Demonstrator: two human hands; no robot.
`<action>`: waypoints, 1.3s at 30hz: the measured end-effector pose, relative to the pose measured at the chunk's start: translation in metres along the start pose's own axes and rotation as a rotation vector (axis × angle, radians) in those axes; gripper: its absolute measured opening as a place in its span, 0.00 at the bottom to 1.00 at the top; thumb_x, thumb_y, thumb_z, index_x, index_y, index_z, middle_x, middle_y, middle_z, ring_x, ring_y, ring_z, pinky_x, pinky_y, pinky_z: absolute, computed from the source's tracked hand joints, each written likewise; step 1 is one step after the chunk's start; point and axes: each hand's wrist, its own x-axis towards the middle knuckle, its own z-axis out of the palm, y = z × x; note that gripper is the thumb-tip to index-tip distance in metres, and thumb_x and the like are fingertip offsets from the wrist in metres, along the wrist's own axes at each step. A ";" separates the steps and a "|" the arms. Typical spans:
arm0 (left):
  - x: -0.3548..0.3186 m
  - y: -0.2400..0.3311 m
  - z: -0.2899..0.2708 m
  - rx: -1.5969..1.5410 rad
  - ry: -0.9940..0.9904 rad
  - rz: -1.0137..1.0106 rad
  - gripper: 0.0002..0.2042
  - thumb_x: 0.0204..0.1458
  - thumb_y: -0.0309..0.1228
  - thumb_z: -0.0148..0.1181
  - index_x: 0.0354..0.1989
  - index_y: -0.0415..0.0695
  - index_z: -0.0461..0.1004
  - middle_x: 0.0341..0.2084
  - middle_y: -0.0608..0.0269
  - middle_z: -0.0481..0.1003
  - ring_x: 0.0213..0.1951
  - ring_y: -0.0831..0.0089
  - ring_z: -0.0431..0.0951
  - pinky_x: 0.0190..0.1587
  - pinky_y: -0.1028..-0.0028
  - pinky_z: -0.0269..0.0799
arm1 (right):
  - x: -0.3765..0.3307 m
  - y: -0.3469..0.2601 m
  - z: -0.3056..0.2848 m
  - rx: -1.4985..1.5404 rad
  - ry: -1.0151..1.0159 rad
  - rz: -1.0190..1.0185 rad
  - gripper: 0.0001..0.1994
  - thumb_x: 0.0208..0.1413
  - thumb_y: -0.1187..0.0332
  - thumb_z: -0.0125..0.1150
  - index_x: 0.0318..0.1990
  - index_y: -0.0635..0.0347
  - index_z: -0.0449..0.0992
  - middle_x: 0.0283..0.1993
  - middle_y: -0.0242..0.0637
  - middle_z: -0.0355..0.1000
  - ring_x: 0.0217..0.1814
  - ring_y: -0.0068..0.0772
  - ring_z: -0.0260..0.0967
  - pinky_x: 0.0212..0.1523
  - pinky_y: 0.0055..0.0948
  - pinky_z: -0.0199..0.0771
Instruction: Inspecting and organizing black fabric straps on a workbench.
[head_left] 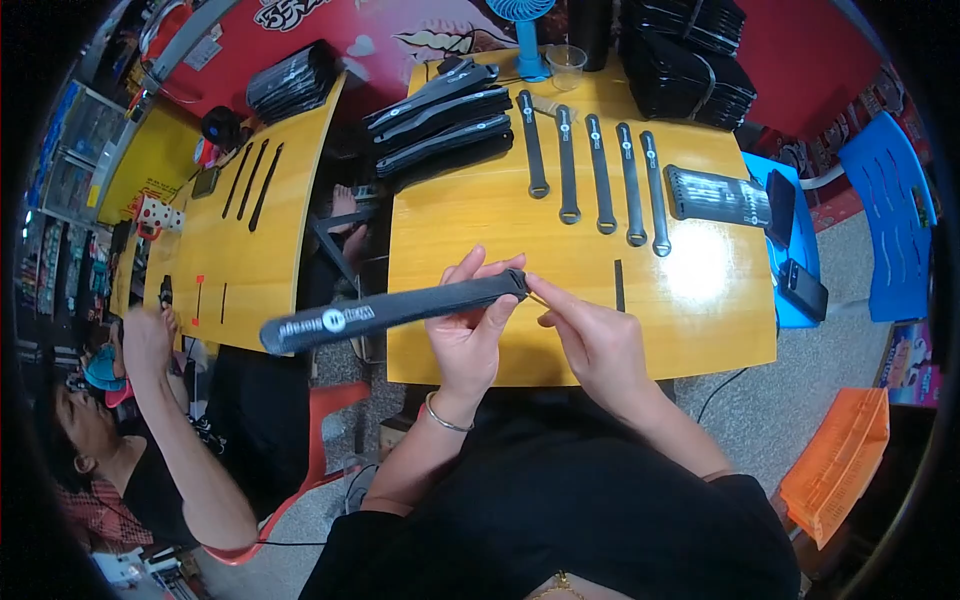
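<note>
A long black strap (390, 312) with white print and a loop at one end lies across my left hand (468, 350). My left fingers and thumb hold it near the loop, while the plain end reaches out to the left. At that loop, my right hand (605, 350) pinches with thumb and forefinger; whether it grips the loop itself or something small there is hard to make out. Beyond my hands, several similar straps (600, 175) lie side by side on the yellow table (480, 230), loop ends toward me. A short black strip (619, 286) lies just past my right hand.
Stacked black straps (440, 130) and a clear-wrapped bundle (720, 198) share the table with a blue fan (530, 40), a plastic cup (567, 66) and tied black packs (690, 70). At left, another person (190, 450) sits by a second table (270, 200). An orange crate (835, 465) stands right.
</note>
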 end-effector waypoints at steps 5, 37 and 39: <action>-0.001 0.003 0.003 0.265 -0.049 0.169 0.24 0.51 0.17 0.58 0.58 0.39 0.64 0.44 0.60 0.67 0.53 0.57 0.71 0.55 0.66 0.70 | 0.000 0.003 0.003 0.009 0.017 -0.014 0.24 0.51 0.79 0.57 0.57 0.52 0.69 0.31 0.44 0.76 0.31 0.37 0.77 0.31 0.29 0.76; 0.000 0.008 0.006 0.198 0.074 -0.081 0.24 0.54 0.19 0.56 0.60 0.33 0.59 0.42 0.55 0.74 0.48 0.63 0.76 0.51 0.69 0.73 | 0.000 0.000 0.012 0.477 -0.047 0.266 0.18 0.55 0.79 0.53 0.54 0.56 0.72 0.31 0.45 0.76 0.30 0.31 0.77 0.31 0.24 0.75; 0.000 0.006 0.006 0.198 0.086 -0.066 0.24 0.53 0.18 0.56 0.59 0.33 0.60 0.43 0.54 0.73 0.48 0.63 0.76 0.51 0.70 0.74 | 0.000 -0.006 0.016 0.508 -0.006 0.257 0.19 0.54 0.80 0.53 0.54 0.56 0.72 0.31 0.45 0.76 0.30 0.31 0.77 0.30 0.25 0.75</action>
